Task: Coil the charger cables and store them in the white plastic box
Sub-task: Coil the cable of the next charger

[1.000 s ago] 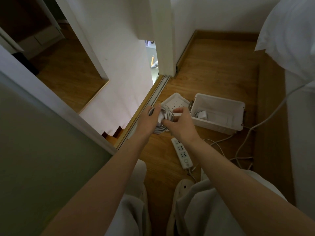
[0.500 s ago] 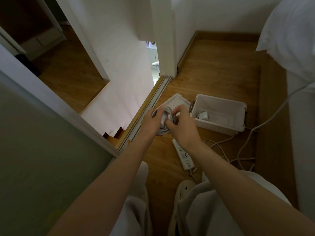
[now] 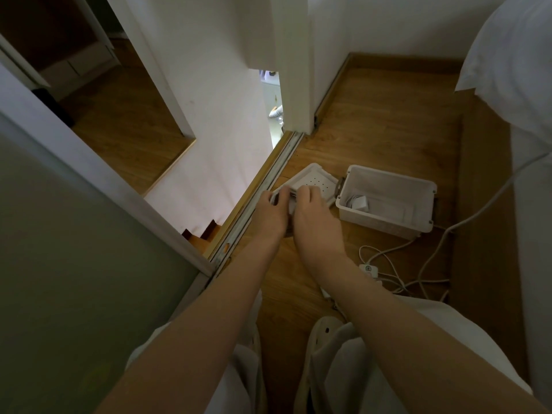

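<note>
Holds coiled cable [image 3: 291,205] at mid-frame, left hand [image 3: 268,215] and right hand [image 3: 316,222] curled round it, mostly hiding it; white plastic box [image 3: 385,227] just right.

Single view, worn on the person's head. It faced forward and steeply down at the wooden floor [image 3: 388,130]. Wide-angle lens: door frame [image 3: 98,171] on the left and bed [image 3: 513,55] on the right bowed at the margins. Close range: forearms filled the lower frame, left hand [image 3: 270,215] and right hand [image 3: 316,222] sat near centre, white plastic box [image 3: 388,174] just right of them.
</note>
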Available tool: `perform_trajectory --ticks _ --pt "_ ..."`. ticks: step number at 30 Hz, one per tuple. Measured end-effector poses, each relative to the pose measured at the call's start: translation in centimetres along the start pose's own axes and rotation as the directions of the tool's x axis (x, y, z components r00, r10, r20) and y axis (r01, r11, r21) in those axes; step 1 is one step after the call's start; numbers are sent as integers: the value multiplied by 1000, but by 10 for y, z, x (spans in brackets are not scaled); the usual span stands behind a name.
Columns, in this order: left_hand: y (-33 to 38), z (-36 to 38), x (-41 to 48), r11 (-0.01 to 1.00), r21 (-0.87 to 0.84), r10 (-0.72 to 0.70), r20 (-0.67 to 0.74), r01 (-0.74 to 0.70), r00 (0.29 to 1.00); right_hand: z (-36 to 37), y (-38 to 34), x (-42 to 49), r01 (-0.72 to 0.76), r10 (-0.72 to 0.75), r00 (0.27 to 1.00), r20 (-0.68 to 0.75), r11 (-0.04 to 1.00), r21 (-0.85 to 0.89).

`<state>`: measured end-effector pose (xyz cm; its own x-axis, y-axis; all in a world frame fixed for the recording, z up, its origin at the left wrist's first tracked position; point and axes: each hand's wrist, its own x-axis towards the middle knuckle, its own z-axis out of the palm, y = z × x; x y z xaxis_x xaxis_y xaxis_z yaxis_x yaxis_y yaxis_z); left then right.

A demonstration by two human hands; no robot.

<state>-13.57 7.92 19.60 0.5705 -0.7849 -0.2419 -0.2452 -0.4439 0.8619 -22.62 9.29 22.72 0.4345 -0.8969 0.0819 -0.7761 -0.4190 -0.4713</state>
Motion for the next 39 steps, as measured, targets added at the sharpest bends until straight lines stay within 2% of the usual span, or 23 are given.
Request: perform_trajectory --ticks 2,4,8,10,11,13,15,17,18,20,22,23,24,26,27,28,29,31,32,33,34,36,39 --pt "-3 -3 5 1000 -12 -25 -7 25 1000 -1 0 1 48 -47 999 9 997 -54" --pt "-4 -7 7 998 18 -55 -30 55 998 -5 -1 1 49 -49 999 20 998 -26" --pt "-9 -16 9 976 -189 -113 -5 110 994 -13 -10 -4 107 -109 993 50 993 58" --pt "-8 -20 9 965 -224 -139 12 139 990 -16 -13 -8 149 -155 986 54 984 100" --pt "-6 -22 8 969 -196 -147 24 149 989 -17 -13 -8 149 -158 986 48 977 154" --pt "-1 -27 6 972 -163 -166 34 170 985 -19 -12 -9 80 -90 996 7 918 388" --pt "3 -30 4 942 -263 -195 71 207 978 -18 -10 -4 17 37 997 -75 788 615" --pt "7 -31 -1 924 -337 -162 78 179 984 -20 -7 5 -63 211 974 -85 608 792" --pt "10 -30 -3 924 -355 -128 67 143 990 -20 -4 12 -135 310 950 -30 497 857" --pt "13 -29 -6 940 -339 -29 34 39 999 -19 5 26 -327 472 857 206 189 926" --pt "16 -28 -9 962 -262 85 36 -72 996 -15 15 35 -455 492 729 476 -171 874" --pt "15 -27 -10 968 -222 135 53 -120 989 -12 18 37 -477 466 684 561 -296 828" --pt "14 -28 -12 969 -185 178 73 -162 981 -11 20 38 -490 440 654 616 -374 787" --pt "14 -30 -14 961 -147 248 93 -233 964 -9 22 38 -517 402 625 669 -429 741" --pt "13 -31 -15 955 -138 274 88 -261 958 -8 22 38 -520 396 632 666 -420 743" --pt "12 -32 -15 952 -128 289 75 -279 954 -6 21 37 -523 404 654 639 -369 769" --pt "12 -33 -16 952 -117 292 57 -284 955 -2 20 37 -531 432 686 585 -252 809" --pt "10 -34 -17 953 -107 285 9 -283 958 7 18 35 -533 487 774 405 154 832" --pt "10 -33 -18 952 -106 287 -12 -287 958 10 16 34 -486 469 832 297 357 798" --pt "9 -32 -19 950 -98 294 -31 -296 955 13 13 32 -419 423 883 204 514 749" --pt "8 -31 -20 948 -88 302 -48 -306 952 13 10 30 -359 374 917 139 617 700" --pt "7 -31 -21 950 -88 293 -76 -300 953 14 4 28 -295 302 948 104 703 647" --pt "6 -33 -17 964 -92 240 -112 -250 964 16 -4 25 -279 228 959 166 682 676"
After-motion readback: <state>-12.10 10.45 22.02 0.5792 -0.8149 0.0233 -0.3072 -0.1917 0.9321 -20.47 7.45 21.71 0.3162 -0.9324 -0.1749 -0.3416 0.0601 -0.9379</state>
